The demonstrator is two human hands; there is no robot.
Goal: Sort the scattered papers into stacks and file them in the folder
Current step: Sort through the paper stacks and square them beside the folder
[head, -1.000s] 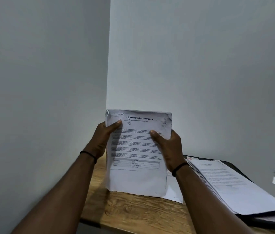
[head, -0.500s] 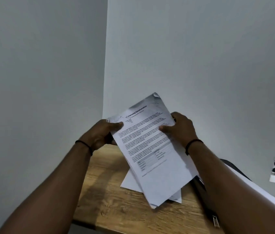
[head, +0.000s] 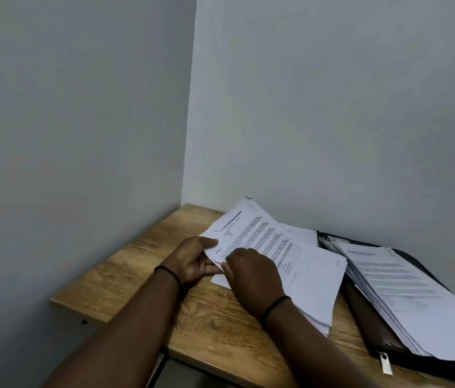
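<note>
White printed papers (head: 290,264), a loose batch of sheets whose top page carries a bold heading and blocks of small text, lie low in the centre of the head view, on the light wooden tabletop (head: 125,264), with their far corner lifted against the grey wall (head: 332,107). The batch is turned at an angle, its heading running up toward the upper right, and its lower edge fans out into several sheets near the lower middle of the frame. The left hand (head: 192,261), with a thin black band (head: 168,273) at its wrist, holds the near left corner of the batch: the thumb lies on top of the page and the fingers are curled beneath it. The right hand (head: 254,273), also wearing a thin black wristband (head: 275,305), rests on the batch just beside the left hand, knuckles up and fingers bent down at the paper's left edge; whether those fingers pinch a sheet or only press on it cannot be told. To the right of the frame a dark zip folder (head: 371,329) lies open on the same tabletop, its metal zip pull (head: 385,364) hanging at the lower right. A thicker stack of white printed pages (head: 405,292) rests on the folder, well over its right half, close beside the held batch with their edges nearly touching. The tabletop sits in a corner where two plain grey walls meet, at the upper middle of the frame.
</note>
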